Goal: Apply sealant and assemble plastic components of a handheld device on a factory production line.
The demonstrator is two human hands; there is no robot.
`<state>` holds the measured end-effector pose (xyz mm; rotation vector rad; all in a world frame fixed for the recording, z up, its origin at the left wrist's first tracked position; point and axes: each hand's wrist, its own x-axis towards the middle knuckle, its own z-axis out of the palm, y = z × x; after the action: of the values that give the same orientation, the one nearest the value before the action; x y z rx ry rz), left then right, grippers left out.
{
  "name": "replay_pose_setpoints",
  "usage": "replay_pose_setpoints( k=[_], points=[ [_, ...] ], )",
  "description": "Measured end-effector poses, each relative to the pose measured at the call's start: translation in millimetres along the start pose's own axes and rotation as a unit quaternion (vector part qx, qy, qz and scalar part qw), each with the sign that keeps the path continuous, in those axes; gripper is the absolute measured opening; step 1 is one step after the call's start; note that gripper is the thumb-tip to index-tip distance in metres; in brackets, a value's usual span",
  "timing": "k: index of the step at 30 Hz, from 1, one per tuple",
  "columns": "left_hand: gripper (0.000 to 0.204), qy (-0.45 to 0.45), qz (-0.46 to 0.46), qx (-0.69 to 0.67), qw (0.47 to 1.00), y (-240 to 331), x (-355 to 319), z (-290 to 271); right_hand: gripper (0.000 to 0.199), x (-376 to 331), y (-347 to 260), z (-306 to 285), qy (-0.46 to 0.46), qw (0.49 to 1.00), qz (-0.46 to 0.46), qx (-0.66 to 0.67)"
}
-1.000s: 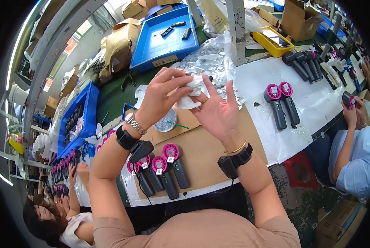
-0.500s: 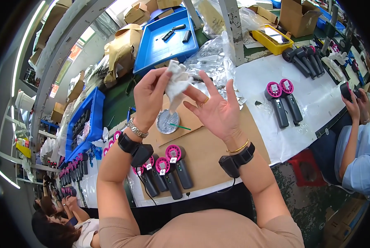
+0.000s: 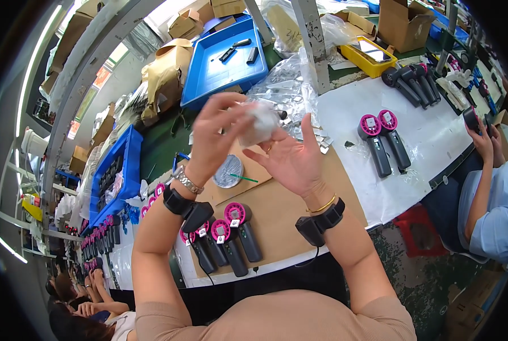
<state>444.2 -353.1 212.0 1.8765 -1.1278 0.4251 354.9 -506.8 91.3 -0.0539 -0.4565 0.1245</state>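
Above the workbench, my left hand [image 3: 214,136] pinches a crumpled white cloth or tissue [image 3: 261,126], both blurred by motion. My right hand [image 3: 294,163] is palm up with the thumb stretched out; its fingertips reach the cloth and are partly covered by it. Below the hands stands a round dish [image 3: 224,175] with a greyish-white coating and a thin green stick [image 3: 245,178] across its rim. Closer to me, several dark handheld fans [image 3: 234,256] with pink round heads lie on a brown cardboard sheet [image 3: 316,230].
Two more pink-headed fans [image 3: 381,153] lie on the white bench cover to the right. Behind are a blue tray [image 3: 200,85] with black parts, clear plastic bags [image 3: 299,79] and a yellow bin [image 3: 367,67]. A co-worker [image 3: 490,193] sits at right, holding a dark part.
The cloth has shifted slightly right and bunched up, with my left hand turned over it. My right hand has moved a little left and lower, its fingers now partly behind the cloth.
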Motion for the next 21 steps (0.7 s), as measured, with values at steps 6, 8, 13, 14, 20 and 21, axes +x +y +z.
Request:
replay_pose_setpoints(
  k=[6, 8, 13, 14, 20, 21],
  points=[
    [0.016, -0.123, 0.026, 0.053, 0.991, 3, 3, -3, 0.068, -2, 2, -1, 0.037, 0.996, -0.007, -0.081],
    [0.016, -0.142, -0.008, 0.044, 0.989, -5, 2, -1, 0.049, -3, 7, -4, 0.095, 0.967, -0.034, -0.234],
    [0.016, -0.169, -0.147, -0.081, 0.971, -13, 0, 2, 0.028, 0, 3, -8, 0.222, 0.943, -0.047, -0.244],
    [0.017, -0.164, -0.182, -0.133, 0.96, -14, 0, 2, 0.026, 1, 4, -7, 0.235, 0.938, -0.07, -0.245],
    [0.02, -0.144, -0.219, -0.038, 0.964, -26, 11, -3, 0.023, 2, 4, -9, 0.28, 0.919, -0.138, -0.24],
    [0.02, -0.124, -0.223, -0.011, 0.967, -31, 14, -4, 0.023, 2, 1, -10, 0.281, 0.919, -0.139, -0.24]
  ],
)
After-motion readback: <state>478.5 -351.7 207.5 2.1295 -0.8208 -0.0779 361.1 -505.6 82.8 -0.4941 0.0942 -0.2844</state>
